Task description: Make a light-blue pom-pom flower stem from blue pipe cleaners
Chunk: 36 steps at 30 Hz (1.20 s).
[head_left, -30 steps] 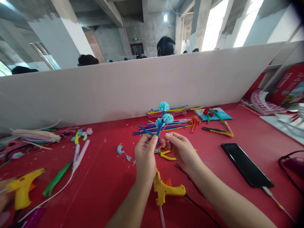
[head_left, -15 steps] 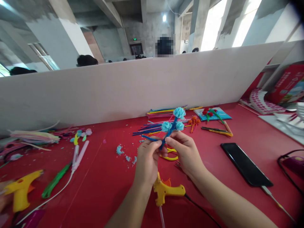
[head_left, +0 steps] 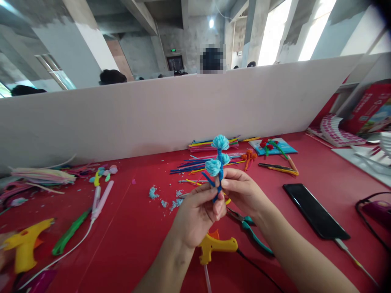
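Note:
A pipe-cleaner flower [head_left: 220, 162] stands upright between my hands, with three light-blue fluffy heads on a dark blue stem. My left hand [head_left: 198, 207] pinches the stem near its lower end. Higher up, the fingertips of my right hand [head_left: 242, 187] are closed on the same stem. A loose dark blue end [head_left: 208, 179] sticks out to the left above my left fingers. Below my hands lies a yellow glue gun [head_left: 216, 246], and pliers with teal handles [head_left: 253, 232] rest partly behind my right wrist.
Pipe cleaners [head_left: 195, 165] lie behind my hands, with light-blue fluff scraps [head_left: 153, 193] to their left. A phone [head_left: 314, 209] on a cable is at right. On the left are a pink-white curling tool [head_left: 102, 199], a green cutter [head_left: 71, 232] and another glue gun [head_left: 29, 244] near someone's hand.
The flower has turned and shifted slightly left, more upright. My left hand has moved right and down along with the stem. The teal-handled pliers show more now.

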### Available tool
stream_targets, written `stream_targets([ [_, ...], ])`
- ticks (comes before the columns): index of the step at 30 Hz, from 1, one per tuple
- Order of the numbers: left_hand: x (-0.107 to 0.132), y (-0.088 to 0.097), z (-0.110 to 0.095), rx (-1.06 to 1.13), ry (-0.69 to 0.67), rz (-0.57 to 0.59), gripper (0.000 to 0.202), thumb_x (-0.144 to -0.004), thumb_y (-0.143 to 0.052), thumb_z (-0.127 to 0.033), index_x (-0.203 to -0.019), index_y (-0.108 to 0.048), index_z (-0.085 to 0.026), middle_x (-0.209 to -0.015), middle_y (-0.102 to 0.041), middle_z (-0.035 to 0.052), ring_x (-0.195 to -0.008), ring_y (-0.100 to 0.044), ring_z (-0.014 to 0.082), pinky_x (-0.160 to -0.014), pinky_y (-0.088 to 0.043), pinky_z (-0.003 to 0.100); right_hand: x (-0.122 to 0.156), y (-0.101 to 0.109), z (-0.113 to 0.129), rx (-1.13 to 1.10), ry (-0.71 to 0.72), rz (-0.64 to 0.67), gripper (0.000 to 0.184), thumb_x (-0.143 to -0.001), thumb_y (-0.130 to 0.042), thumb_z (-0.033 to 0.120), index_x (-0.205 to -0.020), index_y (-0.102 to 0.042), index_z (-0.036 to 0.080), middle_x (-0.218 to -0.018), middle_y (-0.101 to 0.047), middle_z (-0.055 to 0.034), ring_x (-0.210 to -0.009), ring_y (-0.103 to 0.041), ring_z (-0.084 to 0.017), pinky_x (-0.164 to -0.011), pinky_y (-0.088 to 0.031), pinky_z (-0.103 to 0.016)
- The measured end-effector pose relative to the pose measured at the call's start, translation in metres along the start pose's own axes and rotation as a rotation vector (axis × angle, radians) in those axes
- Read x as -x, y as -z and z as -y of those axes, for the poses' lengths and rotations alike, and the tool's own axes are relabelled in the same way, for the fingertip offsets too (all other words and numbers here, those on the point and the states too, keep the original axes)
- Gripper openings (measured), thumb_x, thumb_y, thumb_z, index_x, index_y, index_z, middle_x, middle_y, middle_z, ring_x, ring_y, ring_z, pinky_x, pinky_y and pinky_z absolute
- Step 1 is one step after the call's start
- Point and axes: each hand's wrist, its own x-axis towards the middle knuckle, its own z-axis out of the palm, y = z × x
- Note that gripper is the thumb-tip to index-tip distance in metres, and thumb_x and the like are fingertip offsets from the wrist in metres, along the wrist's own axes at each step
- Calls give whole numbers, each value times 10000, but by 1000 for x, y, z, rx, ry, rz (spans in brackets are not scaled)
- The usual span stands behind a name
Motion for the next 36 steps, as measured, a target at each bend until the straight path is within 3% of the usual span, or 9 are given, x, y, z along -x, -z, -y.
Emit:
stream_targets([
  [6, -10, 11, 13, -719, -523, -442, 178, -805, -585, -298, -674, -617, -182, -598, -605, 2, -569, -550, 123, -567, -427, 234, -7, -3, -10, 503, 269, -378, 136, -739, -668, 318, -745, -609, 196, -687, -562, 13, -618, -499, -126, -588, -407, -244],
  [10, -14, 21, 19, -1223, -809, -519, 110, -807, -564, -243, -769, -657, -199, -701, -647, 38, -642, -582, 156, -631, -435, 265, -9, -2, -16, 568, 316, -406, 138, -742, -660, 319, -718, -591, 202, -674, -534, 15, -602, -469, -125, -567, -390, -243],
  [13, -15, 25, 21, -1382, -952, -491, 99, -777, -584, -197, -815, -675, -198, -733, -656, 56, -689, -596, 172, -684, -437, 283, -7, -3, -15, 474, 284, -384, 137, -743, -657, 306, -708, -575, 201, -655, -514, 26, -582, -451, -117, -554, -387, -239],
  [16, -12, 22, 20, -1256, -863, -449, 94, -781, -589, -211, -815, -676, -198, -755, -661, 53, -695, -594, 168, -679, -442, 280, -4, -6, -11, 430, 303, -362, 85, -755, -637, 266, -720, -600, 199, -685, -522, 19, -624, -464, -122, -592, -402, -245],
  [21, -7, 8, 10, -559, -474, -318, 122, -786, -590, -239, -699, -645, -174, -585, -591, -2, -560, -533, 117, -556, -429, 230, -1, -12, -6, 313, 277, -346, 109, -724, -680, 283, -674, -623, 204, -662, -569, 21, -593, -502, -126, -578, -419, -256],
  [26, -4, 0, 1, -108, -165, -229, 151, -757, -586, -201, -619, -589, -141, -515, -535, -8, -466, -465, 76, -463, -381, 191, -1, -11, -10, 58, 148, -138, 146, -746, -662, 288, -652, -607, 191, -552, -603, 15, -451, -540, -137, -504, -446, -287],
  [30, 1, -7, 0, 147, 40, -179, 113, -700, -602, -168, -606, -568, -118, -484, -444, -34, -419, -368, 36, -416, -324, 158, -1, -6, -17, -77, 58, -127, 109, -699, -704, 263, -716, -640, 176, -594, -620, 9, -492, -578, -134, -499, -446, -255],
  [33, 0, -9, 3, 123, 4, -175, 111, -703, -620, -177, -629, -570, -111, -495, -439, -38, -434, -374, 34, -432, -328, 154, -3, -4, -21, -106, 26, -160, 149, -685, -716, 287, -690, -628, 166, -557, -582, 20, -469, -532, -109, -464, -406, -224],
  [36, -8, -2, 8, -79, -256, -291, 163, -743, -613, -219, -621, -540, -140, -533, -494, -29, -492, -444, 59, -506, -382, 175, -7, -5, -24, -53, 64, -273, 192, -717, -698, 320, -654, -604, 164, -543, -525, 41, -461, -450, -75, -468, -361, -205],
])
